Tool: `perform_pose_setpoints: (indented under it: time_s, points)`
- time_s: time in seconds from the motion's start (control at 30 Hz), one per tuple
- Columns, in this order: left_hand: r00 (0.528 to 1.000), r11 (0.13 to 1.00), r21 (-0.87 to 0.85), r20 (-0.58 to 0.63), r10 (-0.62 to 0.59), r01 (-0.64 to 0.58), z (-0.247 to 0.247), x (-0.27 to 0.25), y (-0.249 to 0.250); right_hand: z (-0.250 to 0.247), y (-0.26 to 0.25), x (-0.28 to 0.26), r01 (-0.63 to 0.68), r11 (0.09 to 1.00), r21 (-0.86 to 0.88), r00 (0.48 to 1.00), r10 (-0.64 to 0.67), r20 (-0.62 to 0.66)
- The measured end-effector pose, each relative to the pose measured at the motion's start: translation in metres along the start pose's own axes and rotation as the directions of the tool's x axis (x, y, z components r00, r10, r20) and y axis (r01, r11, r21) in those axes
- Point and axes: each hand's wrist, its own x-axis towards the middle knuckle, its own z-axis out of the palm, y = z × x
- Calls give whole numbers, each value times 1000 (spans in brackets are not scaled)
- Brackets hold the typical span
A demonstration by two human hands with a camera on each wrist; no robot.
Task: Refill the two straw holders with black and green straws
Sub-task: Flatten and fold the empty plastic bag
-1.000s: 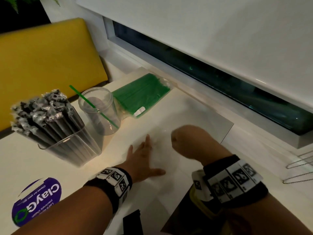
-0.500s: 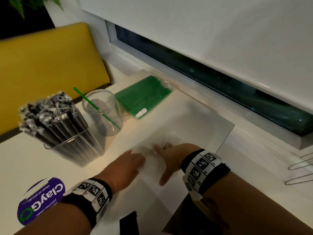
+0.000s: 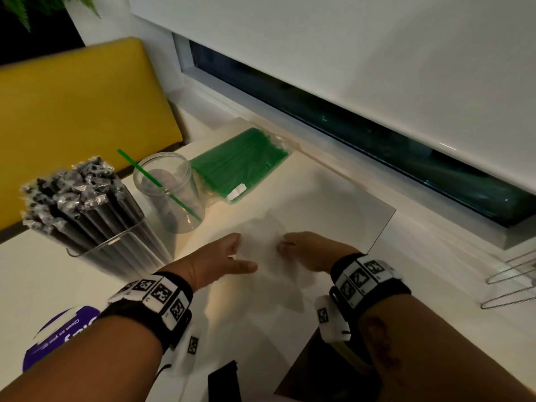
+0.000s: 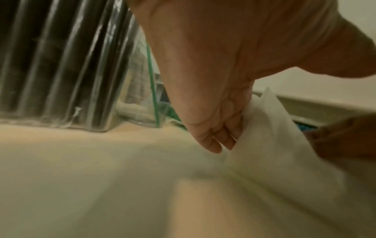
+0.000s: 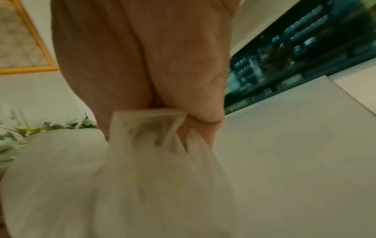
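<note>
While both hands worked a thin white bag (image 3: 272,256) on the table (image 3: 319,198), neither touched a straw.
Left hand (image 3: 214,259) had its fingers curled against the bag's edge, thumb out; right hand (image 3: 307,250) pinched bunched film. Beyond stood the square holder (image 3: 121,250) packed with black straws (image 3: 75,198), then the round holder (image 3: 171,192) with one green straw (image 3: 158,184), then the green straw packet (image 3: 240,163).

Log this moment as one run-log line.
left hand: grips empty bag | right hand: bunches same bag | black holder: full | round holder: one green straw | green pack: untouched
</note>
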Motion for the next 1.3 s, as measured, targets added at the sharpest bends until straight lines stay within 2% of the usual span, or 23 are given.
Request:
perform_pose_setpoints:
  time_s: [0.03, 0.07, 0.13, 0.17, 0.23, 0.3, 0.37, 0.4, 0.47, 0.5, 0.53, 0.6, 0.67, 0.77, 0.83, 0.87, 0.9, 0.97, 1.0, 1.07, 1.13, 1.23, 1.3]
  points:
    - [999, 999, -16, -17, -32, 32, 3, 2, -4, -2, 3, 4, -17, 1000, -4, 999, 17, -30]
    - [996, 997, 55, -68, -54, 57, 7, 6, -7, -1, 4, 9, -31, 999, -26, 998, 30, -46]
    - [974, 937, 318, -214, -77, 144, 20, 17, -9, 7, 5, 19, -48, 994, -100, 997, 42, -67]
    - [951, 894, 395, -293, -94, 210, 27, 22, -9, 13, 5, 24, -57, 990, -132, 995, 45, -86]
    - [904, 853, 424, -411, -118, 304, 42, 30, -10, 23, 0, 29, -102, 983, -156, 984, 77, -158]
    - [866, 817, 461, -492, -89, 346, 50, 36, -14, 27, -4, 29, -101, 968, -229, 946, 22, -323]
    - [864, 748, 562, -503, -30, 353, 50, 43, -20, 31, -5, 30, 23, 935, -355, 886, -184, -427]
    - [873, 704, 616, -488, -11, 353, 49, 48, -21, 33, -6, 30, 94, 922, -375, 871, -259, -418]
    - [898, 644, 685, -441, -5, 340, 47, 55, -18, 38, -8, 29, 150, 926, -347, 888, -280, -364]
    - [911, 669, 673, -412, -14, 315, 46, 58, -14, 40, -6, 30, 135, 927, -351, 900, -263, -348]
    - [921, 732, 618, -388, -35, 288, 45, 60, -10, 40, -4, 32, 119, 925, -360, 904, -252, -347]
    - [926, 882, 392, -359, -116, 262, 39, 63, -1, 35, 5, 36, 102, 945, -310, 908, -216, -358]
    - [919, 959, 149, -354, -176, 241, 28, 69, 5, 25, 12, 36, 74, 984, -162, 924, -129, -360]
    - [901, 967, -193, -370, -227, 165, 19, 85, 23, 0, 13, 31, 62, 984, 168, 938, 0, -347]
    - [872, 946, -321, -453, -184, 33, 19, 93, 38, -19, 16, 32, 70, 947, 312, 899, 75, -430]
    - [851, 957, -289, -508, -132, -24, 20, 96, 43, -29, 21, 36, 55, 937, 345, 854, 134, -502]
    - [831, 983, -183, -551, -81, -26, 20, 98, 47, -38, 28, 40, 26, 929, 368, 791, 206, -576]
    - [795, 987, 135, -606, 17, 82, 18, 101, 46, -51, 50, 49, -53, 917, 396, 654, 332, -680]
    - [791, 949, 282, -608, 65, 139, 15, 103, 44, -53, 61, 52, -107, 907, 407, 620, 381, -686]
    - [833, 822, 516, -544, 100, 239, 11, 108, 43, -50, 77, 57, -211, 876, 434, 612, 465, -640]
    - [888, 675, 675, -455, 63, 298, 6, 115, 43, -46, 84, 58, -273, 859, 433, 610, 502, -613]
    - [918, 551, 773, -396, 33, 314, -3, 128, 43, -51, 82, 56, -309, 865, 396, 578, 501, -644]
    - [914, 508, 782, -404, -29, 362, -11, 138, 41, -59, 76, 52, -260, 912, 317, 529, 409, -743]
